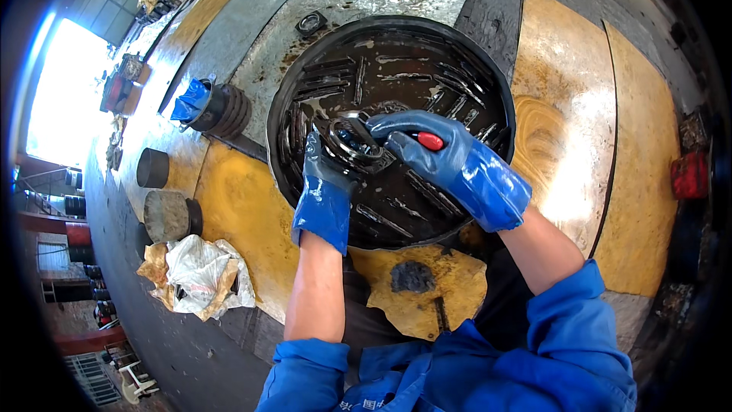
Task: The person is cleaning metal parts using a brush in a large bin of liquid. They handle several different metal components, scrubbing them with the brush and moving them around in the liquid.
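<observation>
Both of my hands wear blue rubber gloves wet with dark oil. My left hand (323,187) is closed on the near left side of a shiny, oily metal ring-shaped part (352,136), its thumb up along the edge. In my right hand (454,154) is a red-handled tool (430,141), its handle end showing between the fingers; its working end is hidden. The right fingertips reach the far right rim of the metal part. Beneath both hands is a wide round black pan (396,21) of dark liquid, with several narrow dark metal strips (381,220) around its inside.
Left of the pan stand a stack of dark rings with blue plastic (191,99) on top, a dark cylinder (153,168) and a grey can (168,216). A crumpled white bag (204,275) lies nearer. Beyond the pan sits a small square block (310,24); a dark rag (412,277) lies in front.
</observation>
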A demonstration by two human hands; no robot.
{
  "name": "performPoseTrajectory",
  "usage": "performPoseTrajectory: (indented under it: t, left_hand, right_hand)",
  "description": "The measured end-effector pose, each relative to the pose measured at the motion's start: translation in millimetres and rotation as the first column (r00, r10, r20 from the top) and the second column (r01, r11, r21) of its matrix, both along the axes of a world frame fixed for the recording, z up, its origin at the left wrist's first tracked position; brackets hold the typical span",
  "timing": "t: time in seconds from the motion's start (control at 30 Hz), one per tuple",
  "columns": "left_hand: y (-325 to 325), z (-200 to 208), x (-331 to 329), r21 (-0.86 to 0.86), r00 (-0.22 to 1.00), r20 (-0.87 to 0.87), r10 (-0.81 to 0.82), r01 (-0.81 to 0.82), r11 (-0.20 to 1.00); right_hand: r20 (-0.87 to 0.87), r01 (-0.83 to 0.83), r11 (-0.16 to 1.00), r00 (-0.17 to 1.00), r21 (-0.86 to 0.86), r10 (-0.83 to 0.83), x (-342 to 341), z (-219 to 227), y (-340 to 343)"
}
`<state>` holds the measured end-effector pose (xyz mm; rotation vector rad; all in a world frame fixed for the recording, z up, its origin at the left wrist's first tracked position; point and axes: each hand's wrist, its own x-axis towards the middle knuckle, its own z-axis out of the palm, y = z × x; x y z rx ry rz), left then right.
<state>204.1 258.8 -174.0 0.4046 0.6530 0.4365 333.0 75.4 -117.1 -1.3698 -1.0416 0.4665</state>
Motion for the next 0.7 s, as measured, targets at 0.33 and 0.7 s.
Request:
performPoseTrajectory:
  t: [0.33, 0.7]
  left_hand:
    - [29.9, -43.9, -8.7, -0.025, 1.000, -0.027, -0.012, 0.011, 1.000]
    - [17.6, -29.5, -38.7, -0.030, 0.989, -0.143, -0.038, 0.034, 0.999]
  right_hand:
    - [0.216, -0.287, 0.949, 0.942, 0.128, 0.256, -4.3, -11.8, -6.4]
    - [0.015, -0.400, 0.912, 0.915, -0.094, 0.403, 38.1, -24.3, -34.7]
